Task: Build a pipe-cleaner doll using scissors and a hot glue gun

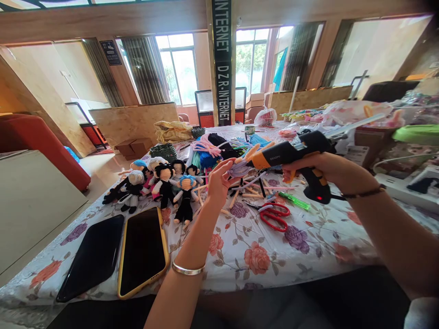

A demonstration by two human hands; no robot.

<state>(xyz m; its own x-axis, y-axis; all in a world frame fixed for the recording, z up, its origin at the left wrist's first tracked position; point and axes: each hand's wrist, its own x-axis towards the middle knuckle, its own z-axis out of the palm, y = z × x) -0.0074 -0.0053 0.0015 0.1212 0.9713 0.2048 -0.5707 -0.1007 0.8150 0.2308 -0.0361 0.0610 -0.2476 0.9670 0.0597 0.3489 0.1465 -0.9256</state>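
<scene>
Midair, right hand (317, 168) clenched on glue gun (295, 157), left hand (219, 183) pinching lilac puff (239, 169), scissors (272, 214) below.

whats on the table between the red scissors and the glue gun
In the head view, a green stick-like tool lies between the red scissors and the glue gun in the right hand.

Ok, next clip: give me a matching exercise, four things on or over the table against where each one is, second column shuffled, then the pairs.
Things:
1. glue gun
2. red scissors
3. yellow-cased phone
4. dolls

Places:
A. flat at the near table edge, beside a black phone
B. held in the right hand
C. on the cloth below the glue gun
D. in a cluster left of the left hand

Pairs: 1-B, 2-C, 3-A, 4-D
</scene>
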